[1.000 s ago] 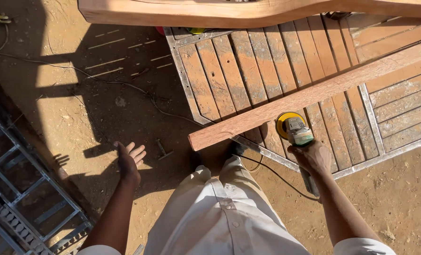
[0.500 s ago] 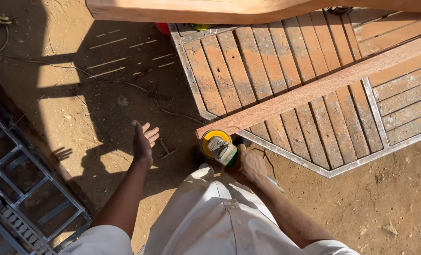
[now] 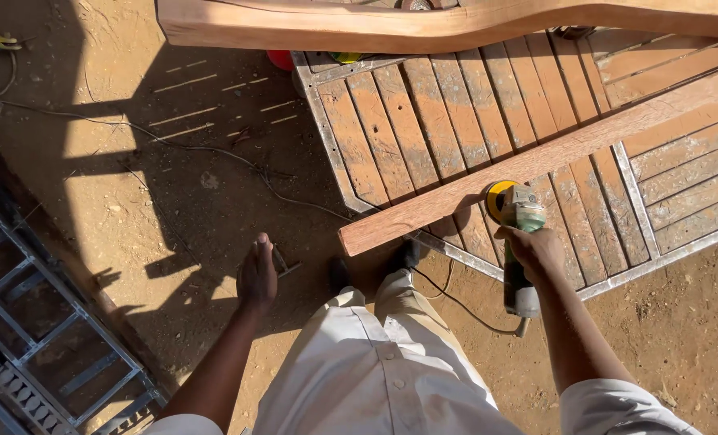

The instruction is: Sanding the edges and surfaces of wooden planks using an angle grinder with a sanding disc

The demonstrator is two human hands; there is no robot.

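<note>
Right grip [image 3: 536, 251] clenched round the grinder [image 3: 518, 242], its yellow disc touching the plank [image 3: 536, 161] edge over the slatted pallet [image 3: 423, 137]. Left grip [image 3: 257, 274] hangs loose, holding nothing, well apart.

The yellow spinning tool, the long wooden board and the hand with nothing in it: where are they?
grinder [image 3: 518, 211], head view, on its green body near the yellow disc.
wooden board [image 3: 536, 165], head view, middle of its top face.
left hand [image 3: 257, 276], head view, back of the hand.
</note>
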